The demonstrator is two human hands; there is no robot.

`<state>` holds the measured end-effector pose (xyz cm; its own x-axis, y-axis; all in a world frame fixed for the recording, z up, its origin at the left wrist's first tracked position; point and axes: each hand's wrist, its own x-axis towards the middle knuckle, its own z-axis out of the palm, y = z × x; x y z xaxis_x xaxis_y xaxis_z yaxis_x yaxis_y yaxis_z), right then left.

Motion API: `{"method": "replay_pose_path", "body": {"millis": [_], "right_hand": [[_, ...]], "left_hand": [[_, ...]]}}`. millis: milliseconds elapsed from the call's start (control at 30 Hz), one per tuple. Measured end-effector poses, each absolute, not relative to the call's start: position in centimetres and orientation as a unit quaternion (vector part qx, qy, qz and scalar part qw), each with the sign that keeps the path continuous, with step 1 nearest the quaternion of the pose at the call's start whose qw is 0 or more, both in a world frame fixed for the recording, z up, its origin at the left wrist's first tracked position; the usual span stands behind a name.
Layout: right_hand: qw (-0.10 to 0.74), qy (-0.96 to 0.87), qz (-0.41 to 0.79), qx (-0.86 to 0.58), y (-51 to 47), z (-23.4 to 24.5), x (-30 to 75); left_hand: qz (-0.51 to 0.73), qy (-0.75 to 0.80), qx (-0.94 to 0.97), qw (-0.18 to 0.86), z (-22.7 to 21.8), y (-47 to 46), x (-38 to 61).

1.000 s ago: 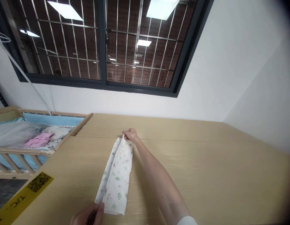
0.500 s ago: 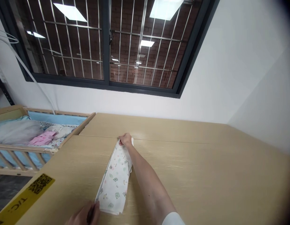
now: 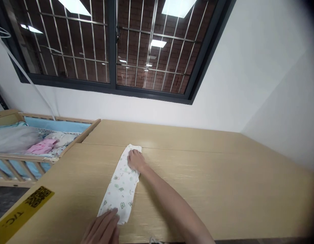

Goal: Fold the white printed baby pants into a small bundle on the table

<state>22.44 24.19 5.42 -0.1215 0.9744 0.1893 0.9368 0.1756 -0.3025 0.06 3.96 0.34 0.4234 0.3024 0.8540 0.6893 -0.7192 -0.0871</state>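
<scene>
**Cloth Being Pressed Flat on the Bench**

A small printed cloth is lying on the wooden bench, folded into a long narrow strip. It is being held down at both ends. The right hand is being laid flat on the far end, with the fingers spread a little and pressing down. The left hand is being rested on the near end, open, with the fingertips on the cloth. Nothing is being pinched by either hand.

The lengthwise fold is judged to be done, because the strip is lying narrow and smooth. What seems to be left is folding the strip shorter, end to end.

Plenty of open room is being left on the bench to the right of the cloth. To the left there is some bare wood too, up to a yellow sticker near the left edge. The near end of the cloth is lying close to the front edge of the bench, so care is being called for there. A wooden cot is standing just beside the bench on the left, well apart from the cloth. A wall and a barred window are standing behind the bench.
</scene>
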Motion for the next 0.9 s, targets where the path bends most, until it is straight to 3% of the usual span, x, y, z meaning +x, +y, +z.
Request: {"method": "replay_pose_path", "body": {"millis": [167,400,633,767,900], "right_hand": [[0.146,-0.783,-0.019,-0.604,23.5,4.4,25.0],[0.096,-0.824,0.040,-0.558,22.5,6.6,28.5],[0.084,-0.930,0.172,-0.312,11.5,10.5,24.6],[0.081,-0.932,0.230,-0.268,7.7,9.6,23.7],[0.066,-0.923,0.241,-0.293,8.4,7.7,24.5]], "left_hand": [[-0.389,-0.286,-0.816,0.319,-1.8,4.0,2.2],[-0.415,-0.275,-0.825,0.268,-2.4,4.0,6.0],[-0.446,-0.382,-0.776,0.231,-5.5,2.5,8.4],[-0.493,-0.391,-0.741,0.234,-7.6,2.0,8.1],[-0.463,-0.372,-0.776,0.213,-7.7,2.2,7.2]]}}
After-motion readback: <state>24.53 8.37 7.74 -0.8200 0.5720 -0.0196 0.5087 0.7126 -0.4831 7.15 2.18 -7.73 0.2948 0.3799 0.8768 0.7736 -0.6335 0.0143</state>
